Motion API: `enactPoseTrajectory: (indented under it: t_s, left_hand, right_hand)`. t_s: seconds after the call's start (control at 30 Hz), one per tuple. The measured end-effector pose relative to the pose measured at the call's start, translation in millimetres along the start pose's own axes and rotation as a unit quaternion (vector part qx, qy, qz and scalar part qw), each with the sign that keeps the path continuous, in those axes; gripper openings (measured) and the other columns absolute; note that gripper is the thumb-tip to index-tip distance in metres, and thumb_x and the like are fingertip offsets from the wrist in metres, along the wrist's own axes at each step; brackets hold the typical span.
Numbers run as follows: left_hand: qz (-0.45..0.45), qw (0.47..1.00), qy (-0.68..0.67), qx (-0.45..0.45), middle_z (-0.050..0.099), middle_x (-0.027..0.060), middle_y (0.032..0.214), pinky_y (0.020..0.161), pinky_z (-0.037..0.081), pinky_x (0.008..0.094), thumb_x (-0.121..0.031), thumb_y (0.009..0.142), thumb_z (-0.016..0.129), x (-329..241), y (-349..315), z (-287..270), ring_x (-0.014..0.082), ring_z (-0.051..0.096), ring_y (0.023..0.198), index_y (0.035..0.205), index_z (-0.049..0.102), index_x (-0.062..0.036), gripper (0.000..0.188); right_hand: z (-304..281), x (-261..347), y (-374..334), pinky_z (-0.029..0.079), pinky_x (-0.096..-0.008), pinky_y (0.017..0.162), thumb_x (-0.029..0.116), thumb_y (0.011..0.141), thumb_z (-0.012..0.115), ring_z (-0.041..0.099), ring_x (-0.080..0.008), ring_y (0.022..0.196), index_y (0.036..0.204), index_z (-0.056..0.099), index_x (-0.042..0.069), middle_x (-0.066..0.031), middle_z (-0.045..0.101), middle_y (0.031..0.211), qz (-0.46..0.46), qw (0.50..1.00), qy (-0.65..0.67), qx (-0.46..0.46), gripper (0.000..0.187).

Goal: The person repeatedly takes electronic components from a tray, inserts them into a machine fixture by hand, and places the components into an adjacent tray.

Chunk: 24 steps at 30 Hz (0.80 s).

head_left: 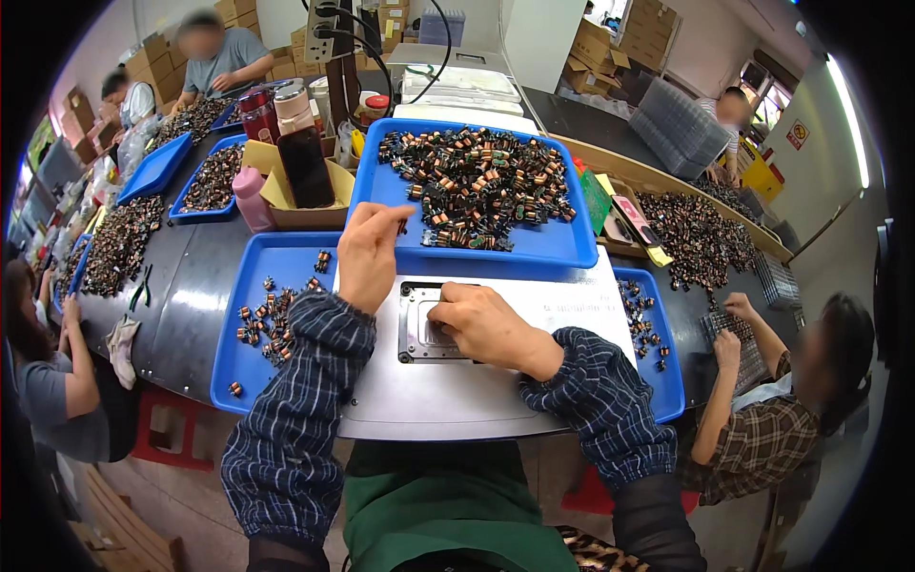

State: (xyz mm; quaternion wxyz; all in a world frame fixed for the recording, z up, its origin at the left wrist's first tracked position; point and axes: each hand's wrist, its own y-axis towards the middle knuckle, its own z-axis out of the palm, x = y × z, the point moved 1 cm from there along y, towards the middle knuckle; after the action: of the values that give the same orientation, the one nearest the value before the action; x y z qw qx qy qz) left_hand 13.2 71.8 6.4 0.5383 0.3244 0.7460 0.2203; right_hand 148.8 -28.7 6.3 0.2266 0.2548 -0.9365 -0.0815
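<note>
My left hand [370, 250] is raised at the near left corner of a big blue tray [367, 186], thumb and forefinger closed on a small dark part [402, 227] whose details are too small to tell. Heaped in that tray are copper-wound coil components [486, 186]. Over a metal fixture [419, 348] set in a silver panel [496, 400], my right hand [481, 324] is curled, its fingertips down at the recess. Whatever those fingers grip is mostly hidden beneath them.
Lower blue trays with scattered coils flank the panel, one at left [229, 353] and one at right [667, 381]. A cardboard box [319, 217] holding a phone [305, 167] and a pink bottle [252, 195] stand at the left. Co-workers sit on both sides beside more coil piles.
</note>
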Motion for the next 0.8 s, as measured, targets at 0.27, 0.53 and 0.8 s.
enactPoseTrajectory:
  t_s: [0.27,0.53,0.8]
  left_hand:
    - [-0.241,0.921,-0.300,0.059,0.057,0.0024,0.082,0.059,0.043,0.0168,0.000,0.077,0.056,-1,-20,-13,0.0054,0.051,0.065,0.099,0.057,0.0014,0.022]
    - [-0.276,0.919,-0.244,0.139,0.057,0.0042,0.082,0.065,0.046,0.0204,-0.003,0.080,0.055,-16,-41,-14,0.0098,0.056,0.072,0.104,0.053,0.0010,0.025]
    - [-0.095,0.961,-0.043,0.257,0.055,0.0083,0.077,0.060,0.044,0.0296,0.000,0.068,0.062,-35,-53,-11,0.0210,0.053,0.067,0.087,0.060,-0.0026,0.019]
  right_hand:
    - [2,1,-1,0.043,-0.0367,0.062,0.002,0.065,0.058,0.052,-0.0286,0.070,0.078,0.058,0.003,-0.0109,0.049,0.073,-0.006,1.000,-0.002,-0.004,0.013]
    - [-4,-1,0,0.044,-0.0347,0.060,0.000,0.065,0.057,0.055,-0.0234,0.070,0.082,0.061,0.004,-0.0088,0.053,0.077,-0.004,1.000,0.023,-0.001,0.018]
    - [-64,-56,-14,0.045,-0.0217,0.056,0.002,0.069,0.062,0.055,-0.0143,0.072,0.088,0.057,0.000,-0.0077,0.058,0.080,0.155,0.690,0.677,-0.201,0.019]
